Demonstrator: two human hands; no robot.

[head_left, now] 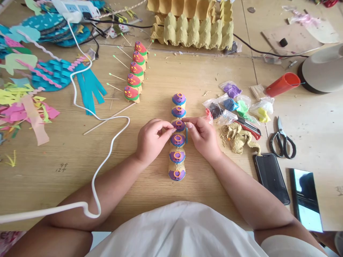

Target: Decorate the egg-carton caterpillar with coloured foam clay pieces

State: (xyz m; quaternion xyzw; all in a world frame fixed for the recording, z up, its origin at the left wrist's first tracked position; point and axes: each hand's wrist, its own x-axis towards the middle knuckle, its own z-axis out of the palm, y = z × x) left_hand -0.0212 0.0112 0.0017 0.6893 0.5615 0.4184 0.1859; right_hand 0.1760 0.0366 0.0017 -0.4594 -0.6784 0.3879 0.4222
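Observation:
A strip of egg-carton cups (177,157) runs front to back in the middle of the table, each cup topped with purple clay, a blue rim and an orange ring. My left hand (155,139) is at the strip's left side, thumb and index finger pinched at the third cup from the back; whatever lies between them is too small to name. On the right side, my right hand (203,135) has its thumb and index finger close together near the same cup. A thin blue piece (187,133) lies beside the strip, just below the right fingertips.
Red-and-green cups with sticks (135,70) stand behind left. Clay bags (230,104), a red cutter (248,128), scissors (282,141), two phones (272,178) and a red cup (282,84) are right. A white cable (111,142) crosses left. Egg cartons (193,32) lie behind.

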